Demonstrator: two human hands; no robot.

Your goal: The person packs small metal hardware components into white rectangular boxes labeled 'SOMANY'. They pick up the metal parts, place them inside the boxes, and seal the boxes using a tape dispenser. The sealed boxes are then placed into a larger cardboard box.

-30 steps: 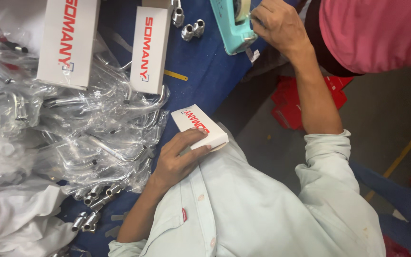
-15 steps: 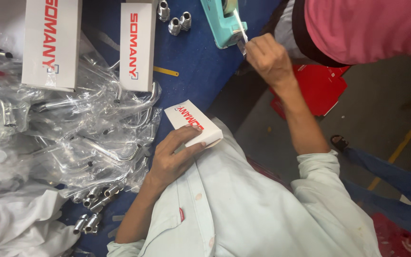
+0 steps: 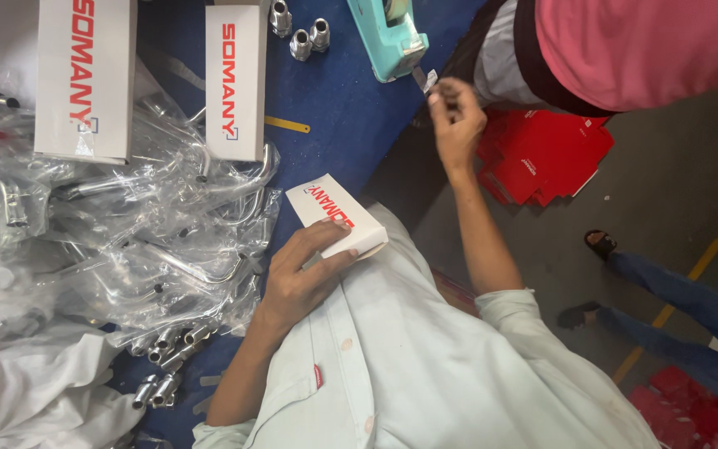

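The right hand (image 3: 456,125) has its fingers (image 3: 440,93) pinched together on the free end of a strip of tape (image 3: 424,79), which runs a short way up and left from the fingertips to the teal tape dispenser (image 3: 386,37) standing on the blue surface (image 3: 334,125). The strip's long axis lies along that same line, dispenser to fingertips, so the dispenser sits just beyond the fingers, away from the body.

The left hand (image 3: 305,278) is down near the chest, its fingers (image 3: 319,235) spread and clamped around a small white box (image 3: 336,214) with red lettering, pressing it against the pale shirt. The box's long axis points diagonally, one end towards the surface, the other towards the right arm. It is well apart from the tape; the right hand is the nearer one to the dispenser.

Further out from the left fingers lie bagged chrome pipes (image 3: 159,241), two longer white cartons (image 3: 236,79), and loose metal fittings (image 3: 309,37). A person in a pink shirt (image 3: 641,46) stands beyond the right hand.
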